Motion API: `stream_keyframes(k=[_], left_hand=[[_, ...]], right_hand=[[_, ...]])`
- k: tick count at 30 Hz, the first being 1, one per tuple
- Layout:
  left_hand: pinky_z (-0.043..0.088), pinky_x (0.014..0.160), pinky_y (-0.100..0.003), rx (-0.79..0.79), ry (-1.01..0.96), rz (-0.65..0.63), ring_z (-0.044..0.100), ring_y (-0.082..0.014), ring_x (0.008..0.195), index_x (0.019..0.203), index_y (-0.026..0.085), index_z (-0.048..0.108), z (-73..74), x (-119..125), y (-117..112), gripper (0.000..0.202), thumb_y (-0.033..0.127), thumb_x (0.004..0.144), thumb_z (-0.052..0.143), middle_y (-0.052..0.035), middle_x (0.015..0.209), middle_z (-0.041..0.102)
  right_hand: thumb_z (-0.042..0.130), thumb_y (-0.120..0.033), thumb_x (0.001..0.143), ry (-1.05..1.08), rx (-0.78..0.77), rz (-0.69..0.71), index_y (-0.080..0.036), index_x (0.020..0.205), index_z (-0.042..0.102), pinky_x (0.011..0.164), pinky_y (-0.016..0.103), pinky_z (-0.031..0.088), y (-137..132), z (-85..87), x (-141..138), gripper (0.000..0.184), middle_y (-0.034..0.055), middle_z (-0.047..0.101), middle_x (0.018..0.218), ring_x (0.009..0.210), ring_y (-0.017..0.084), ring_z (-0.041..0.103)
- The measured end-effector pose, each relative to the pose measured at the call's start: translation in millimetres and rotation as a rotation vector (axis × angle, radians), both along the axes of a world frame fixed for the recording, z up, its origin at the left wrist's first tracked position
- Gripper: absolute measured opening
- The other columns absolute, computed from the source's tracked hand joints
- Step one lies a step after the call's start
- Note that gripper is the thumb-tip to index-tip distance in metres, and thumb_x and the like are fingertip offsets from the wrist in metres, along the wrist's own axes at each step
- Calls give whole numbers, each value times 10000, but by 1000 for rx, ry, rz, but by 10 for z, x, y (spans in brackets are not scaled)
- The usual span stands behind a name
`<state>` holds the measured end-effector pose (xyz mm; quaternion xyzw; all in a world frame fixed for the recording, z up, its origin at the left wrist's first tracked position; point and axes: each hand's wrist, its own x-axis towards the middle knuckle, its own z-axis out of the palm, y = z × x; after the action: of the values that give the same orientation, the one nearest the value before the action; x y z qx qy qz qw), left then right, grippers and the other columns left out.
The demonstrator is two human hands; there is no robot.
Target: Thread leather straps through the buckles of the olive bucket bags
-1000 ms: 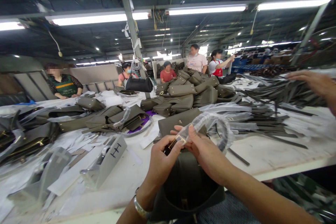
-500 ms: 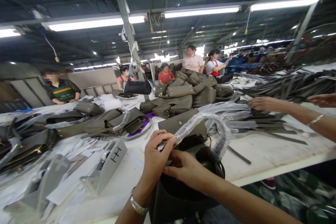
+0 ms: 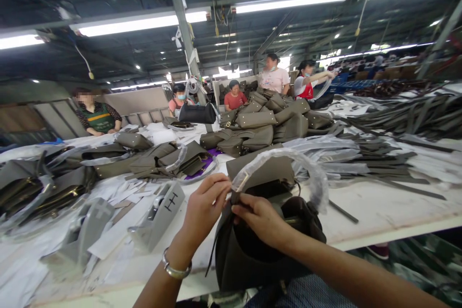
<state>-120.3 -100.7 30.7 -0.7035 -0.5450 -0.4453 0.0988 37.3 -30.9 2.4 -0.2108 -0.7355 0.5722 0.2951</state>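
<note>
A dark olive leather handbag [image 3: 249, 260] stands open at the table's front edge, right before me. Its curved handle [image 3: 310, 168] is wrapped in clear plastic and arches over the opening. My left hand [image 3: 204, 209] pinches the handle's left end, where a gold buckle shows. My right hand [image 3: 262, 219] has its fingers curled over the bag's rim at the mouth, beside the left hand.
The white worktable [image 3: 382, 211] carries a heap of olive bags [image 3: 263, 125], flat olive pieces [image 3: 159, 159] at left, grey straps [image 3: 382, 154] at right, and a grey marked piece [image 3: 159, 214] near my left hand. Several seated people [image 3: 96, 115] work along the far side.
My right hand came down from the wrapped handle to the bag's rim. The bag opened wider. Another person's arm that reached in from the right has gone.
</note>
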Motion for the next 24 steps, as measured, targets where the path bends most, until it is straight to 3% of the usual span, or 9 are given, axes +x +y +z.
stream_keyframes(k=[3,6,9,11,14,16,19,21,24], left_hand=[[522,901,-272,-128,34,-74,657,-169,988,991,236,723,-148,-113,-73,216,172,932,525,-63,1085,688],[540,920,-325,-229,-193,-91,662,-194,1024,1074,224,700,-235,-151,-127,217,242,942,529,-88,1134,689],[536,957,-374,-378,-386,-157,655,-219,1090,1342,223,553,-227,-149,-152,425,309,926,565,-109,1239,665],[503,1006,-407,-445,-360,-192,622,-246,1161,1374,239,536,-199,-150,-149,494,331,895,611,-98,1296,641],[475,1027,-432,-457,-302,-185,606,-276,1183,1283,264,633,-175,-178,-101,416,335,873,633,-67,1284,652],[485,1001,-425,-502,-317,-205,635,-281,1122,1206,257,689,-178,-209,-40,352,350,872,626,-69,1202,699],[512,922,-381,-577,-351,-263,668,-271,972,1013,211,757,-187,-224,43,285,411,830,670,-83,1024,746],[528,849,-357,-577,-396,-295,671,-256,863,901,192,763,-165,-188,38,303,462,769,726,-79,893,746],[549,752,-366,-531,-451,-314,668,-265,751,757,216,757,-59,-82,-116,341,536,649,801,-59,700,706]], right_hand=[[534,-317,899,-4,-1,-33,-184,905,676,566,244,420,76,-49,25,195,-4,629,694,626,151,563],[545,-311,888,-94,38,-10,-184,893,703,580,266,457,121,-12,86,203,13,669,705,630,173,597],[572,-285,883,-110,227,-44,-230,1040,724,804,326,504,84,119,286,225,44,739,964,893,230,668],[564,-304,907,-126,394,-94,-275,1138,702,915,337,475,22,199,525,271,38,723,1116,1038,243,653],[510,-375,945,-241,583,-241,-278,1084,711,779,292,508,-69,233,980,263,35,757,960,846,217,701],[494,-435,943,-321,657,-492,-254,1053,690,649,283,493,-76,204,1268,288,35,743,799,671,204,685],[529,-570,884,-466,670,-859,-208,1298,533,543,300,443,43,137,1553,550,20,703,685,540,223,643],[530,-619,858,-623,660,-877,-169,1369,477,515,311,418,189,107,1616,684,32,691,637,538,261,648],[458,-509,916,-746,706,-728,-180,1069,695,547,326,424,441,161,1550,434,105,712,657,642,308,689]])
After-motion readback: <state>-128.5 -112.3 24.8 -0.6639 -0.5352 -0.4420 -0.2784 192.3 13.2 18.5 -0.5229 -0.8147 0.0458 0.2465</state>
